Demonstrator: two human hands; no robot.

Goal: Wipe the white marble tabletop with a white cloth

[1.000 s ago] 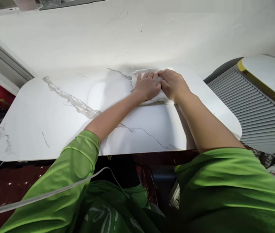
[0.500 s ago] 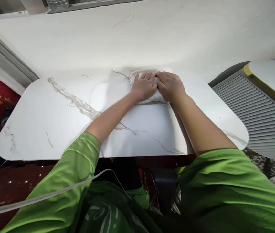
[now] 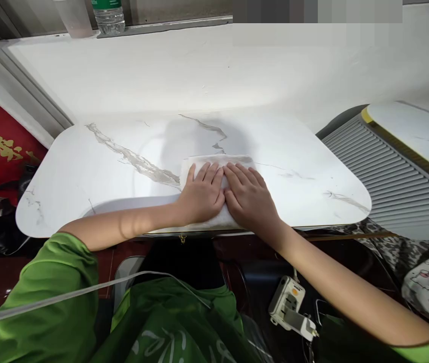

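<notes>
A folded white cloth (image 3: pixel 220 219) lies flat near the front edge of the white marble-patterned tabletop (image 3: pixel 293 151). My left hand (image 3: pixel 202 194) presses on its left half, palm down, with fingers stretched out. On the right half rests my right hand (image 3: pixel 250 196), also flat with its fingers extended. The two thumbs touch or nearly touch in the middle. Much of the cloth is hidden beneath both hands.
A clear water bottle (image 3: pixel 109 20) and a frosted cup (image 3: pixel 75 20) stand on the ledge above the wall. A ribbed grey cabinet (image 3: pixel 399 186) adjoins the table's right. Below are a power strip (image 3: pixel 292 307) and a white cable (image 3: pixel 85 290). A red bag (image 3: pixel 4 141) is at left.
Both hands have drawn the cloth from the back of the tabletop by the wall to its front edge. My right hand has flattened out on the cloth.
</notes>
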